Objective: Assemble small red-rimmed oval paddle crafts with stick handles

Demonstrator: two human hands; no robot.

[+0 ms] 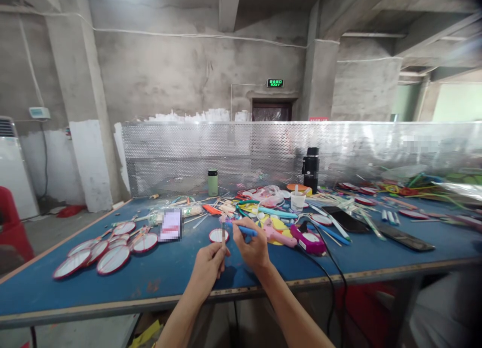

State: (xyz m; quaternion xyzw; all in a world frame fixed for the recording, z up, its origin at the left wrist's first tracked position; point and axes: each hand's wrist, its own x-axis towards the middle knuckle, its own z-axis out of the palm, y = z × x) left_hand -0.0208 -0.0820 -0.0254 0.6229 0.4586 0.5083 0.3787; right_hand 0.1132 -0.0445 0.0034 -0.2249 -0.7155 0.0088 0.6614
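My left hand [209, 265] is closed in a pinch around a thin upright stick [223, 233], held above the blue table [158, 277]. My right hand [253, 246] is closed around a blue pen-like tool [246, 231] whose tip points left toward the top of the stick. A small round white disc with a red rim [217, 235] lies on the table just behind the stick. Both hands hover close together near the table's front edge.
Several red-rimmed white paddle fans [109, 250] lie at the left. A pink glue gun [276, 234], a magenta device [309, 240] with black cable, phones [345, 219], a green bottle [213, 183], a black bottle [311, 169] and craft clutter fill the middle and right. A perforated metal screen [263, 147] backs the table.
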